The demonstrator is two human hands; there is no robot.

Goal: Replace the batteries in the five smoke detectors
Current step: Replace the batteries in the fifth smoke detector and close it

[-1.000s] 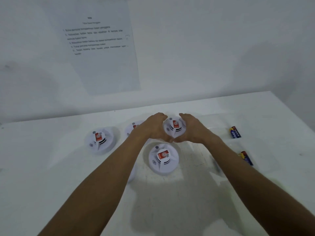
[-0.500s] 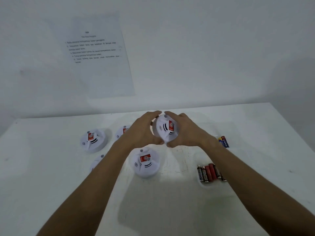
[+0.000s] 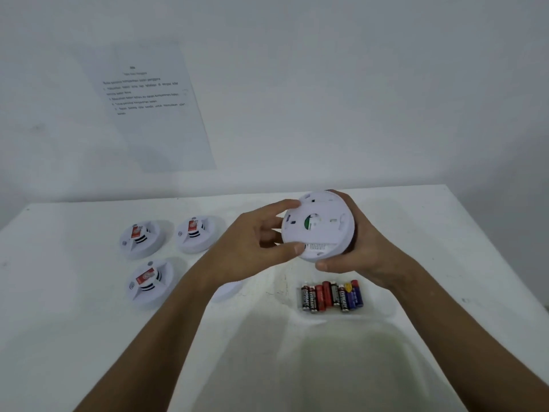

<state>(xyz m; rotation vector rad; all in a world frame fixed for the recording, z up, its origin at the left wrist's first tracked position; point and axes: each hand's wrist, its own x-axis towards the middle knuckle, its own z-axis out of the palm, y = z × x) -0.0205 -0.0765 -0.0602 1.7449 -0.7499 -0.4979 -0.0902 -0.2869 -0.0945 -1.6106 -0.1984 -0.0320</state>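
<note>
White surface [image 3: 89, 337]: one round white plastic smoke detector [image 3: 319, 226] held back-up, gripped by left hand [image 3: 252, 248] and right hand [image 3: 361, 248]; no compartment opened; early stage judged.

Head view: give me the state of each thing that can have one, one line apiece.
Held smoke detector: lifted off the table, back side facing the camera.
Left hand: pinches the detector's left edge.
Right hand: grips its right side.
Three smoke detectors: lying face up on the table.
Fifth smoke detector: mostly hidden under the left forearm.
Batteries: loose, side by side on the table.
</note>
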